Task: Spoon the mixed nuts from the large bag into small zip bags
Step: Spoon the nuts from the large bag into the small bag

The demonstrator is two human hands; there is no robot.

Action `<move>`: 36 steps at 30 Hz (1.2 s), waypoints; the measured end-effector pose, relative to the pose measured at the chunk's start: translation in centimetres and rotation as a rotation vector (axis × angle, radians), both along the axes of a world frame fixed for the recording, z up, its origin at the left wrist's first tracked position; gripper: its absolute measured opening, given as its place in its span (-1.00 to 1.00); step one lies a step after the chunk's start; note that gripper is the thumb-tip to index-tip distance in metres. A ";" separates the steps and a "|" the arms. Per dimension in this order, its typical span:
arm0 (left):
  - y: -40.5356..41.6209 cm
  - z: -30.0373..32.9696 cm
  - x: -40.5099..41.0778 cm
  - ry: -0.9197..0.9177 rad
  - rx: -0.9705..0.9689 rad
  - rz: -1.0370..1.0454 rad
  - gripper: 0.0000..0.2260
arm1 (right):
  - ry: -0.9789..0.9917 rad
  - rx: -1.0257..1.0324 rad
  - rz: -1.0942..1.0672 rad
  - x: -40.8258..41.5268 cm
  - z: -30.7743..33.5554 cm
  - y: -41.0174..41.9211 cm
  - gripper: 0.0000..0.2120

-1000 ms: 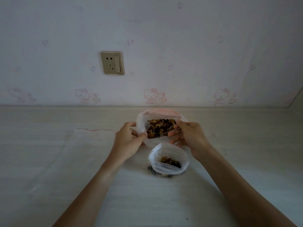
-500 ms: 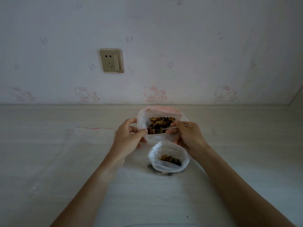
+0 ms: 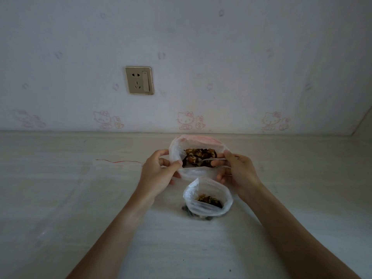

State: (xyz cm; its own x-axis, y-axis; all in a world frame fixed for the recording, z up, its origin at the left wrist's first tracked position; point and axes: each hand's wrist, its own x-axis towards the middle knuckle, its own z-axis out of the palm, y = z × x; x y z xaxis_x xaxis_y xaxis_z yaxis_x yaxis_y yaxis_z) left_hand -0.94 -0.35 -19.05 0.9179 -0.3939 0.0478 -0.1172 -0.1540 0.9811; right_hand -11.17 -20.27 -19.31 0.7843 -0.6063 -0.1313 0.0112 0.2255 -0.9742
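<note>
The large clear bag (image 3: 196,172) stands open on the pale table (image 3: 60,198), with mixed nuts (image 3: 198,155) showing inside. My left hand (image 3: 159,174) pinches its left rim. My right hand (image 3: 236,172) holds a metal spoon (image 3: 203,162) whose bowl lies among the nuts in the large bag. In front of it a small zip bag (image 3: 208,196) stands open, partly filled with nuts (image 3: 209,199). A few dark nuts lie under or beside its base.
A flat clear plastic bag (image 3: 84,190) with a thin red zip line (image 3: 120,162) lies on the table to the left. The wall (image 3: 201,67) with a socket (image 3: 139,80) rises just behind the bags.
The spoon's bowl has moved leftward and deeper into the nuts in the large bag. My left hand keeps its pinch on the rim; the small bag has not moved.
</note>
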 end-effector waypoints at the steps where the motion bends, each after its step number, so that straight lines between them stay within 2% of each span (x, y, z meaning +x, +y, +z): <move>1: 0.0 0.0 0.0 -0.003 0.005 0.003 -0.57 | 0.002 -0.015 -0.004 -0.1 0.1 -0.2 -0.68; 5: 0.2 0.1 0.0 -0.060 0.029 0.064 -0.57 | 0.001 -0.054 -0.017 -0.9 1.2 -0.9 -0.68; 10: 0.7 0.3 0.0 -0.302 0.149 0.153 -0.66 | -0.048 -0.098 -0.003 -2.5 3.0 -1.4 -0.68; 13: 0.8 0.9 -0.3 -0.402 0.151 0.028 -0.79 | -0.086 -0.130 0.025 -3.9 4.0 -1.5 -0.68; 15: 1.0 1.2 -0.5 -0.408 0.166 -0.105 -0.81 | -0.106 -0.143 0.039 -5.0 4.5 -1.5 -0.67; 20: 1.0 1.6 -1.5 -0.345 0.310 -0.358 -0.79 | -0.145 -0.130 0.062 -7.9 4.9 -1.1 -0.67; 27: 1.4 2.2 -2.5 -0.225 0.325 -0.538 -0.69 | -0.060 -0.159 0.118 -11.4 3.0 0.0 -0.65; 29: 1.2 2.1 -2.7 -0.236 0.327 -0.543 -0.76 | -0.061 -0.260 0.128 -11.7 2.7 0.4 -0.63; 31: 1.1 2.1 -2.7 -0.244 0.323 -0.525 -0.83 | -0.077 -0.456 0.150 -11.9 3.0 0.8 -0.62; 36: 1.2 2.3 -2.6 -0.168 0.272 -0.535 -0.85 | -0.054 -1.404 0.281 -13.6 4.2 1.4 -0.63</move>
